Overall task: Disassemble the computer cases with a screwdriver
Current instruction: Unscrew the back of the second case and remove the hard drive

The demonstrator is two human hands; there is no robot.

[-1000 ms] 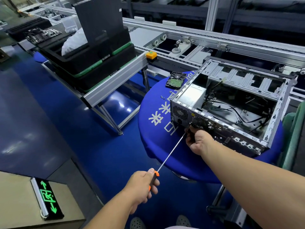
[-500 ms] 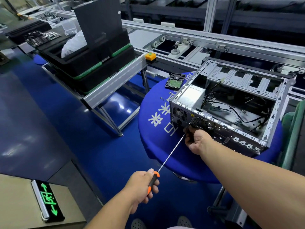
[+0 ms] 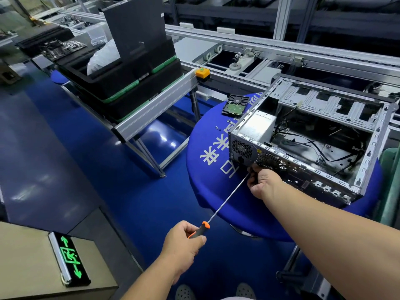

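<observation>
An open grey metal computer case [image 3: 368, 146] lies on its side on a round blue-covered table [image 3: 207, 185], its rear panel facing me. My left hand [image 3: 184, 245] grips the orange-and-black handle of a long screwdriver [image 3: 227, 200]. The shaft runs up and right to the lower left of the rear panel. My right hand [image 3: 263, 182] curls its fingers around the shaft's tip at the panel, below the fan grille. The tip itself is hidden by my fingers.
A hard drive [image 3: 234, 106] and a few loose screws [image 3: 223, 125] lie on the table behind the case. Stacked black trays [image 3: 121, 87] sit on a metal stand at left. A conveyor line [image 3: 281, 53] runs along the back. A box with a green exit sign [image 3: 69, 256] stands at lower left.
None of the objects moved. My left hand has shifted slightly on the handle; the screwdriver stays against the rear panel.
</observation>
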